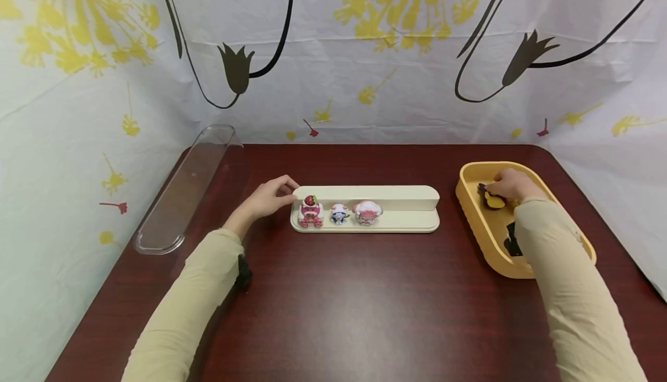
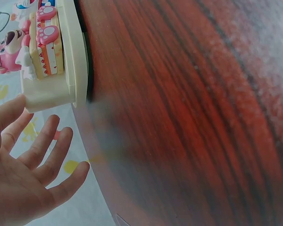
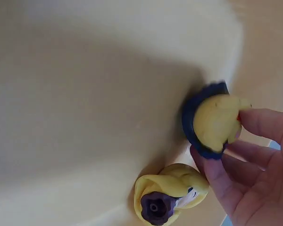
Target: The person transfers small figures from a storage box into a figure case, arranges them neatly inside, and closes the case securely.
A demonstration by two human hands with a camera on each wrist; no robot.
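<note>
My left hand [image 1: 271,197] is at the left end of a cream display stand [image 1: 411,220], fingertips touching its corner, the other fingers loosely spread. On the stand's lower step, from left to right, sit a pink bear figurine on a cake slice [image 1: 310,213], a small white-and-blue figurine [image 1: 339,214] and a pink-and-white figurine [image 1: 367,212]. My right hand [image 1: 513,185] reaches into a yellow tray [image 1: 482,237]. Between thumb and fingers it pinches a yellow figurine with a dark blue scalloped edge [image 3: 214,122]. Beside it lies a yellow-haired figurine with a dark purple base [image 3: 179,183].
A long clear plastic cover [image 1: 182,191] lies at the table's left edge. Black pieces [image 1: 513,240] lie in the tray near my right sleeve. Patterned white cloth [image 1: 333,98] hangs behind and beside the dark red wooden table [image 1: 354,301].
</note>
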